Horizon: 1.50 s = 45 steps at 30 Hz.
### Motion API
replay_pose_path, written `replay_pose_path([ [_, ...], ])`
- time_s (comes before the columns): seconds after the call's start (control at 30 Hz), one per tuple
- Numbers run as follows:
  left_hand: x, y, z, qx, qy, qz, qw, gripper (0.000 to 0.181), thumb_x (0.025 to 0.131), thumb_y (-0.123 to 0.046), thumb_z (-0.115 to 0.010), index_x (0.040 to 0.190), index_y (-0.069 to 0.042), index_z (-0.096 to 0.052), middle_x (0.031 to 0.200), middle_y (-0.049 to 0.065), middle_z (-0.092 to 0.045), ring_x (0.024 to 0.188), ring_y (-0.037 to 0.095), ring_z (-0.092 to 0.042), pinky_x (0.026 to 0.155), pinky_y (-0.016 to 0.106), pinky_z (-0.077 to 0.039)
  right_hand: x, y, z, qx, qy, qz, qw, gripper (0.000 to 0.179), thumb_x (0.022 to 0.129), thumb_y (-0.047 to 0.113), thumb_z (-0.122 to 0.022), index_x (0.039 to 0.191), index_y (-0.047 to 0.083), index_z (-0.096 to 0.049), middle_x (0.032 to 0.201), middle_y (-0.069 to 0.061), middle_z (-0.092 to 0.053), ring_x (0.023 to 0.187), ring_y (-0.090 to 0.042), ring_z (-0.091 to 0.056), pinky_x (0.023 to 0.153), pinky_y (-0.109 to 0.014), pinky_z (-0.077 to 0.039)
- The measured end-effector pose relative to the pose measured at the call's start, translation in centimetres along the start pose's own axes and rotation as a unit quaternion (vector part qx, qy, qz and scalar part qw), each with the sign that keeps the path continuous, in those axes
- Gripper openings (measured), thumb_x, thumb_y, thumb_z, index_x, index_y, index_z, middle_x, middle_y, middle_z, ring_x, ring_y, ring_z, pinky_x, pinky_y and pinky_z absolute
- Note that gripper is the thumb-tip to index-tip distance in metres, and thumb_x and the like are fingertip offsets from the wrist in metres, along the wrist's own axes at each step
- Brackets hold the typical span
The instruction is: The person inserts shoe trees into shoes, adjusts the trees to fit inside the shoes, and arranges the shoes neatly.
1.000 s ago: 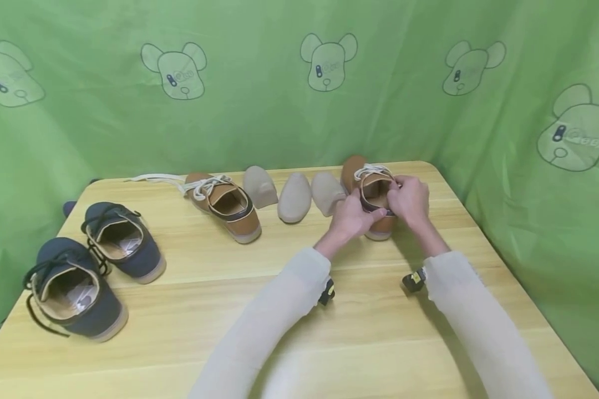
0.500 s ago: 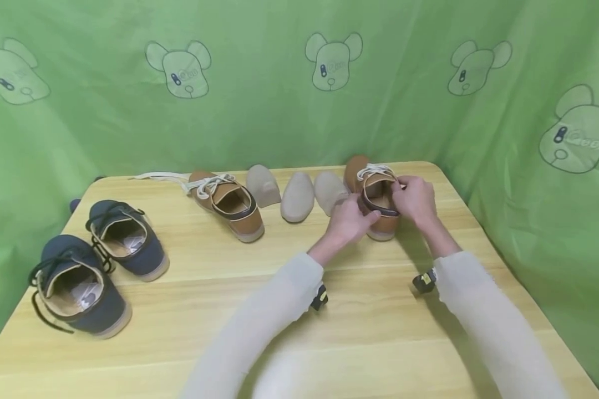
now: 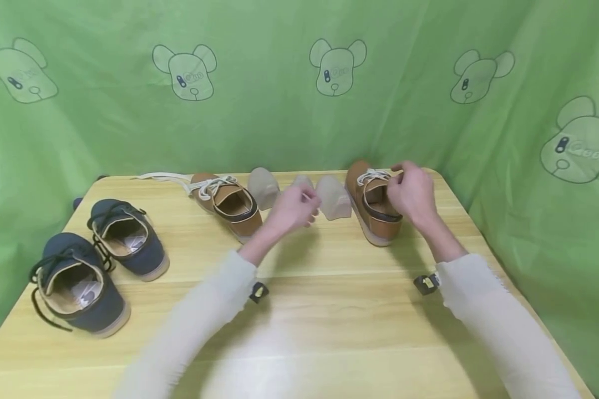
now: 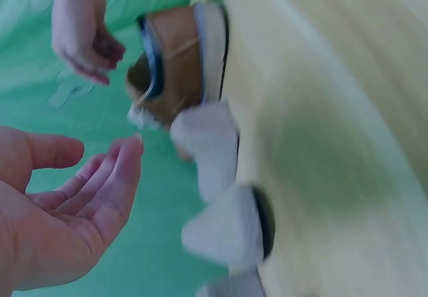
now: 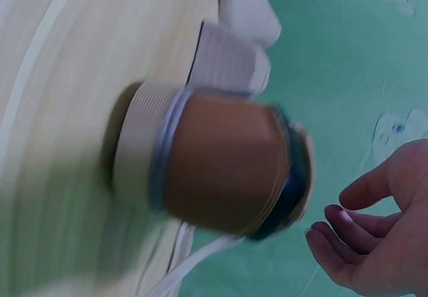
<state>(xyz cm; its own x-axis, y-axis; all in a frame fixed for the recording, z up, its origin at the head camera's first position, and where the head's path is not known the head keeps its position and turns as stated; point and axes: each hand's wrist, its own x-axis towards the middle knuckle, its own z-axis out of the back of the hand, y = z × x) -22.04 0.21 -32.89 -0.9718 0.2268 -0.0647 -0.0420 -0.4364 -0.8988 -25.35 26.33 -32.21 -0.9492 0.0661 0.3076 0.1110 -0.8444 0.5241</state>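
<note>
The brown shoe (image 5: 221, 163) was seated on the table (image 3: 329, 321), its flat sole (image 5: 137, 143) apparently making support unneeded; nothing was gripped by the right hand (image 3: 413, 191) beside it or the left hand (image 3: 292, 209) by the beige inserts (image 3: 333, 198), fingers loosely bent

Before you, the wood-grain table (image 3: 339, 316) carries two navy lace-up shoes (image 3: 82, 288) at left; toward its far edge, three beige shoe inserts (image 3: 333, 199) lie between the left brown lace-up shoe (image 3: 234, 206) and the right brown lace-up shoe (image 3: 370, 217).
</note>
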Motion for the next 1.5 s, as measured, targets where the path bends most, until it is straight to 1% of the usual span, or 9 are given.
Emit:
replay_pose_path([
  [0.23, -1.6, 2.5, 6.4, -0.049, -0.060, 0.010, 0.9969, 0.025, 0.103, -0.014, -0.054, 0.120, 0.002, -0.062, 0.101, 0.022, -0.072, 0.088, 0.033, -0.072, 0.076, 0.038, -0.063, -1.0, 4.3, -2.8, 0.037, 0.013, 0.054, 0.9978, 0.033, 0.094, 0.006, -0.048, 0.122, -0.005, -0.062, 0.097, -0.020, -0.067, 0.080, -0.033, -0.063, 0.068, -0.044, -0.053],
  [0.47, -2.4, 4.5, 11.7, -0.094, -0.166, 0.028, 0.9812, 0.028, 0.104, -0.015, -0.055, 0.126, 0.002, -0.058, 0.106, 0.027, -0.070, 0.086, 0.031, -0.072, 0.075, 0.034, -0.063, -1.8, 8.3, -6.4, 0.049, 0.049, 0.093, 0.9933, 0.031, 0.097, 0.011, -0.050, 0.122, -0.001, -0.066, 0.097, -0.017, -0.071, 0.084, -0.030, -0.067, 0.074, -0.044, -0.056],
  [0.6, -2.7, 5.9, 13.5, -0.055, -0.230, 0.039, 0.9708, 0.024, 0.103, -0.016, -0.056, 0.122, -0.002, -0.061, 0.109, 0.020, -0.070, 0.087, 0.027, -0.071, 0.077, 0.031, -0.061, -2.1, 10.3, -8.5, 0.069, 0.097, 0.093, 0.9886, 0.031, 0.099, 0.013, -0.050, 0.122, 0.000, -0.066, 0.096, -0.014, -0.071, 0.080, -0.027, -0.066, 0.071, -0.040, -0.056],
  [0.7, -3.0, 7.1, 14.2, -0.001, -0.254, 0.058, 0.9655, 0.026, 0.101, -0.019, -0.057, 0.122, -0.004, -0.064, 0.114, 0.016, -0.069, 0.095, 0.026, -0.067, 0.083, 0.033, -0.057, -2.3, 11.5, -9.9, 0.092, 0.135, 0.079, 0.9835, 0.030, 0.100, 0.017, -0.052, 0.122, 0.003, -0.066, 0.097, -0.011, -0.070, 0.081, -0.024, -0.065, 0.074, -0.038, -0.055],
  [0.9, -3.6, 9.3, 14.4, 0.047, -0.211, 0.084, 0.9727, 0.042, 0.099, -0.023, -0.059, 0.135, -0.001, -0.053, 0.134, 0.020, -0.060, 0.122, 0.035, -0.058, 0.106, 0.048, -0.046, -2.4, 14.1, -12.2, 0.168, 0.193, 0.055, 0.9650, 0.031, 0.100, 0.020, -0.056, 0.123, 0.001, -0.066, 0.108, -0.012, -0.073, 0.100, -0.026, -0.069, 0.091, -0.039, -0.056],
  [1.07, -3.9, 10.7, 14.3, 0.062, -0.169, 0.091, 0.9795, 0.065, 0.100, -0.030, -0.059, 0.150, 0.003, -0.033, 0.143, 0.028, -0.050, 0.132, 0.043, -0.049, 0.113, 0.055, -0.039, -2.3, 15.7, -13.6, 0.202, 0.238, 0.027, 0.9498, 0.035, 0.102, 0.027, -0.058, 0.129, 0.005, -0.063, 0.126, -0.014, -0.069, 0.117, -0.028, -0.066, 0.100, -0.040, -0.054],
  [1.27, -4.0, 11.8, 13.7, 0.064, -0.111, 0.088, 0.9879, 0.076, 0.103, -0.043, -0.055, 0.158, -0.001, -0.025, 0.157, 0.027, -0.039, 0.146, 0.045, -0.036, 0.121, 0.057, -0.027, -2.3, 16.9, -15.2, 0.230, 0.274, -0.006, 0.9337, 0.048, 0.103, 0.032, -0.058, 0.141, 0.003, -0.054, 0.137, -0.016, -0.063, 0.127, -0.030, -0.060, 0.109, -0.042, -0.048],
  [1.37, -3.9, 12.0, 13.2, 0.062, -0.088, 0.105, 0.9887, 0.080, 0.103, -0.048, -0.054, 0.159, -0.001, -0.022, 0.161, 0.025, -0.033, 0.149, 0.043, -0.031, 0.124, 0.055, -0.023, -2.3, 17.1, -16.0, 0.232, 0.282, 0.001, 0.9308, 0.052, 0.103, 0.031, -0.058, 0.146, 0.004, -0.051, 0.142, -0.016, -0.060, 0.132, -0.030, -0.058, 0.112, -0.041, -0.045],
  [1.5, -3.8, 12.0, 12.9, 0.056, -0.086, 0.118, 0.9876, 0.077, 0.104, -0.046, -0.051, 0.158, 0.003, -0.024, 0.161, 0.026, -0.033, 0.150, 0.042, -0.030, 0.124, 0.054, -0.023, -2.6, 16.9, -16.5, 0.221, 0.281, -0.001, 0.9338, 0.050, 0.102, 0.030, -0.057, 0.147, 0.008, -0.053, 0.145, -0.012, -0.058, 0.135, -0.029, -0.054, 0.116, -0.042, -0.041],
])
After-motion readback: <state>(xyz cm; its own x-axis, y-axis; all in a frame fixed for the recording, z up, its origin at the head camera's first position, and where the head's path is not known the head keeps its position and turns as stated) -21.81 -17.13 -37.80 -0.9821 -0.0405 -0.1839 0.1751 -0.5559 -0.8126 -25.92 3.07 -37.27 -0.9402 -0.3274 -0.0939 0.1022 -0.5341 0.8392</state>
